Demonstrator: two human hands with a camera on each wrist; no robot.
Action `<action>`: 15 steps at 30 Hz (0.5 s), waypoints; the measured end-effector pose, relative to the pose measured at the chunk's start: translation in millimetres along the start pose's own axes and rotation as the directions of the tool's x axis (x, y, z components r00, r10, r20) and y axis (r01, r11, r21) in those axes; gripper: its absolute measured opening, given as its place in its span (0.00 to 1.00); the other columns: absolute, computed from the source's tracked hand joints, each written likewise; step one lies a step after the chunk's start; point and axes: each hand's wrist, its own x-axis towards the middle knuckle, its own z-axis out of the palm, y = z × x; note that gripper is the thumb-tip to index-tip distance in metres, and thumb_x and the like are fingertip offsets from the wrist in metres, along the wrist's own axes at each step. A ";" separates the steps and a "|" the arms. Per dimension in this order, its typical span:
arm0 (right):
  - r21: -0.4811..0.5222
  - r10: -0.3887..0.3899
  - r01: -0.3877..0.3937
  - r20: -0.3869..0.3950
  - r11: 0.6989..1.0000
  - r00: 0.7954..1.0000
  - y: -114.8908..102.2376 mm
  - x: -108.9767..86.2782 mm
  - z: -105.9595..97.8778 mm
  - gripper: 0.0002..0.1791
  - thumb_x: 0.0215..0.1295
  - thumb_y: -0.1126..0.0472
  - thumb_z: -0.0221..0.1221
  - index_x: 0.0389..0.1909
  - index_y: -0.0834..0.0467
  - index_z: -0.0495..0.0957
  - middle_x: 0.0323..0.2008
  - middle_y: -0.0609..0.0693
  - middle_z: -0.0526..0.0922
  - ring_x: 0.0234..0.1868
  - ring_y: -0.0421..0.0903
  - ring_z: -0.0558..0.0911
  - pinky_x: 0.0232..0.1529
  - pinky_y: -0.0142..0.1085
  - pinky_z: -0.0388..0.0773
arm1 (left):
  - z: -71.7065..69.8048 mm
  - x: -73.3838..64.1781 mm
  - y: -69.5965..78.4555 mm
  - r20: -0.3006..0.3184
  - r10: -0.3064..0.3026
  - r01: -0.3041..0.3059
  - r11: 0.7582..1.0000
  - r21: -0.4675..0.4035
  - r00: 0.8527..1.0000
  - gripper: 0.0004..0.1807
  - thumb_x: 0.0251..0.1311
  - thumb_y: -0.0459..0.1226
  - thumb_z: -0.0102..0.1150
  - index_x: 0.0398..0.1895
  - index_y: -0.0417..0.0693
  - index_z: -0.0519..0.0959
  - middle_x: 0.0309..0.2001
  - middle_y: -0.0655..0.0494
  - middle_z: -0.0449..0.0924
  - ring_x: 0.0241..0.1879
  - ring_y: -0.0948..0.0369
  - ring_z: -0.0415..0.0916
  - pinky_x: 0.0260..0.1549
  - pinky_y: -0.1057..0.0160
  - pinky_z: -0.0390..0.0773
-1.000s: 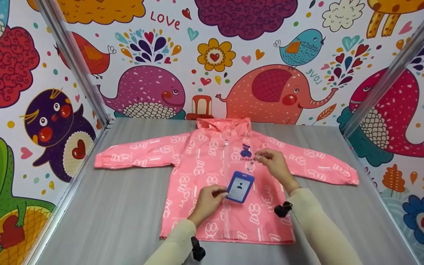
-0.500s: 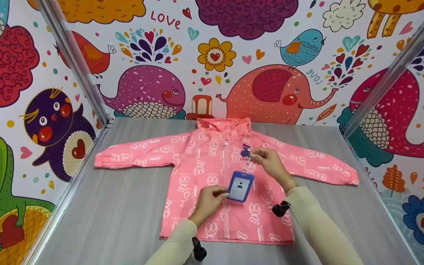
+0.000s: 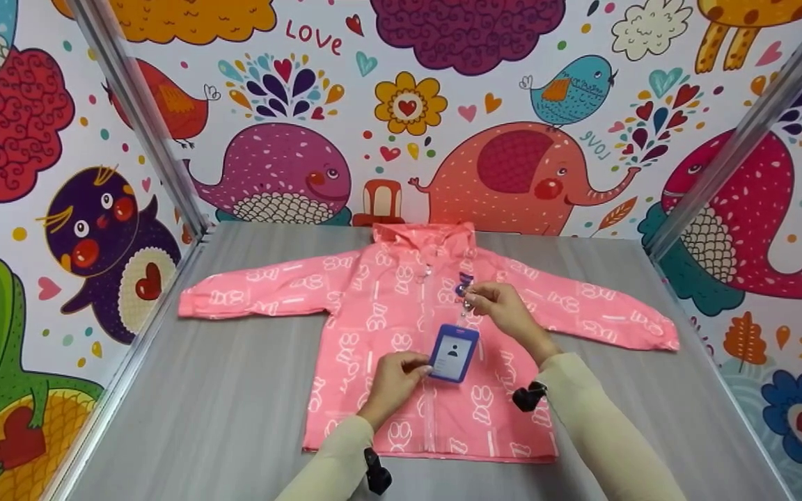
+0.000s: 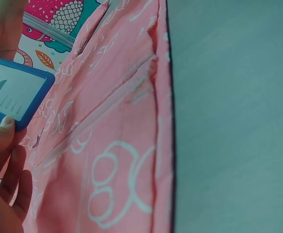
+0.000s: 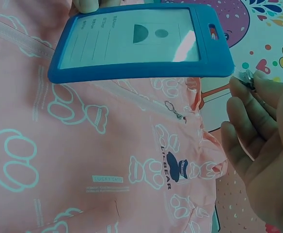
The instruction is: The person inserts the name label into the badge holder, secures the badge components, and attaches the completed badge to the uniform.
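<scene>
A pink zip-up jacket (image 3: 373, 396) with white bear prints lies spread front-up, sleeves out to both sides. Over its front, my left hand (image 3: 395, 381) pinches a blue ID badge holder (image 3: 454, 353) by its lower left corner. The holder's card faces up, and its slotted end points toward the collar. Just above that end, my right hand (image 3: 505, 309) pinches a small shiny metal clip (image 5: 248, 77) between thumb and forefinger. In the right wrist view the clip is close to the slotted end, partly hidden by fingertips. The dark bear logo (image 5: 176, 166) shows on the jacket's chest.
The jacket lies on a grey wood-grain table (image 3: 234, 396). Cartoon-printed walls (image 3: 408, 42) stand behind and at both sides, with metal posts (image 3: 143, 118) at the corners. The jacket's zipper pull (image 5: 175, 110) lies near the collar.
My right hand has moved left with the clip, in above the badge holder's slotted end. The left hand and the holder have barely shifted; the jacket lies as before.
</scene>
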 end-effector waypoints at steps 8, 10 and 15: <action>-0.021 0.004 -0.003 0.043 1.000 0.999 -1.1 -1.7 1.2 0.12 0.71 0.66 0.55 0.46 0.70 0.81 0.37 0.70 0.84 0.35 0.46 0.84 0.42 0.40 0.85 | -0.1 -0.3 0.5 -0.011 0.002 -0.002 1.000 0.002 1.000 0.09 0.54 0.31 0.68 0.40 0.43 0.87 0.39 0.47 0.89 0.36 0.63 0.83 0.38 0.71 0.82; -0.018 0.004 -0.003 0.046 1.000 0.999 -1.8 -2.6 1.4 0.12 0.71 0.66 0.55 0.47 0.70 0.81 0.38 0.70 0.84 0.35 0.43 0.84 0.42 0.38 0.85 | 0.1 -0.1 0.4 -0.013 0.000 0.000 1.000 0.007 1.000 0.09 0.55 0.31 0.67 0.40 0.43 0.87 0.39 0.47 0.89 0.36 0.63 0.83 0.38 0.71 0.82; -0.012 0.007 -0.006 0.054 1.000 0.998 -4.0 -3.7 2.5 0.13 0.71 0.66 0.55 0.47 0.71 0.80 0.39 0.72 0.84 0.35 0.42 0.84 0.41 0.34 0.84 | 0.3 -0.1 -1.5 -0.025 0.024 -0.023 0.999 0.036 0.999 0.09 0.55 0.31 0.68 0.40 0.42 0.87 0.39 0.47 0.89 0.38 0.60 0.84 0.40 0.71 0.81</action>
